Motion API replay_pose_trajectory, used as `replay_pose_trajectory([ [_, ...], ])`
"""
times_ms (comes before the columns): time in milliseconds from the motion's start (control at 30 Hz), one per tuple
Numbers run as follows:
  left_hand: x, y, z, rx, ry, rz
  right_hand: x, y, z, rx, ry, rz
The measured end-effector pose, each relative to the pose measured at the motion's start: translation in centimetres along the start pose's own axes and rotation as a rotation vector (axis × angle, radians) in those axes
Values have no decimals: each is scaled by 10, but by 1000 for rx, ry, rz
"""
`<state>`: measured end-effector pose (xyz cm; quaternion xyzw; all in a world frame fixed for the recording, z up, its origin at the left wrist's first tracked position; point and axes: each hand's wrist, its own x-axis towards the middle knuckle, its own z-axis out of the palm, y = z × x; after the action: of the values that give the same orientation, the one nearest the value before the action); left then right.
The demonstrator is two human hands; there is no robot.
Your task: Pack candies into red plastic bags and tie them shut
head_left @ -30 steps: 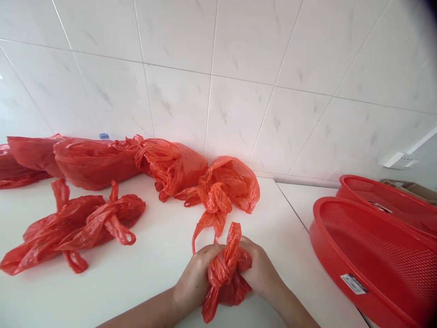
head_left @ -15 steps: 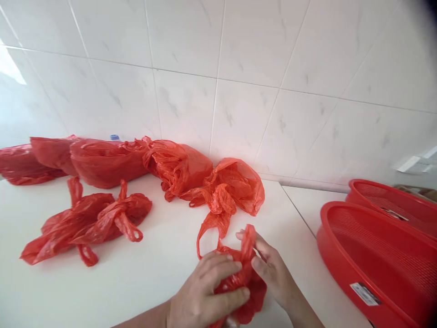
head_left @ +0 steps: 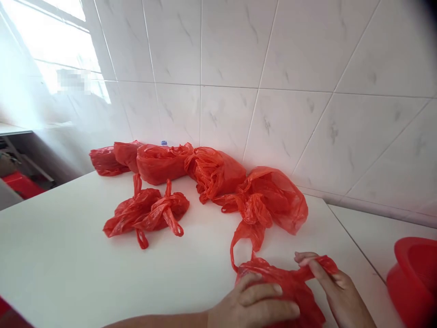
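A crumpled red plastic bag [head_left: 290,287] lies on the white table near its front edge, partly covered by my hands. My left hand [head_left: 254,303] rests across the bag, fingers stretched out over it. To its right, my right hand [head_left: 331,278] pinches a handle strip of the same bag between thumb and fingers, drawn out to the side. Just beyond them sits a knotted red bag [head_left: 276,196], with a handle loop hanging down towards the bag under my hands. Further left are knotted red bags [head_left: 146,212] with several loops sticking out.
Several filled red bags [head_left: 164,161] stand in a row along the tiled wall [head_left: 225,109]. A blue cap [head_left: 164,142] shows behind them. At the right edge is a red plastic basket [head_left: 409,278], partly cut off. A window [head_left: 64,41] lets in bright light.
The view has swung left, bringing in the window. My right hand has pulled the bag's handle out to the right, and my left hand now lies flatter on the bag.
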<state>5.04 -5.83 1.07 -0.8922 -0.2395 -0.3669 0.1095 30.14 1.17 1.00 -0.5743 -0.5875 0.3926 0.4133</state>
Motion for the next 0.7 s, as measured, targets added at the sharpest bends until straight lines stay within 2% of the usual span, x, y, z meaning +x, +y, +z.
replay_pose_trajectory([
  [67, 1, 0, 4, 29, 32, -91, -1, 4, -3, 87, 6, -38],
  [100, 3, 0, 4, 20, -8, -120, 0, 6, -4, 120, 18, -31],
  [200, 12, -4, -3, -88, -227, -158, 4, 13, -4, 89, 37, 17],
  [267, 18, -8, -13, -164, -251, -221, 8, 18, -6, 26, 34, 57],
  [300, 21, -11, -20, -194, -196, -263, 10, 21, -6, 18, 35, 76],
  [367, 24, -21, -36, -219, -5, -364, 14, 26, -7, 64, 53, 116],
  [467, 21, -43, -71, -161, 286, -499, 17, 29, -6, 144, 77, 156],
  [533, 14, -63, -99, -75, 374, -568, 17, 27, -4, 147, 85, 166],
  [600, 5, -88, -126, 189, 469, -670, 17, 23, -1, 123, 84, 165],
  [633, 0, -101, -138, 348, 517, -670, 16, 22, 0, 110, 86, 160],
  [700, -10, -127, -157, 447, 564, -723, 16, 20, 2, 88, 88, 142],
])
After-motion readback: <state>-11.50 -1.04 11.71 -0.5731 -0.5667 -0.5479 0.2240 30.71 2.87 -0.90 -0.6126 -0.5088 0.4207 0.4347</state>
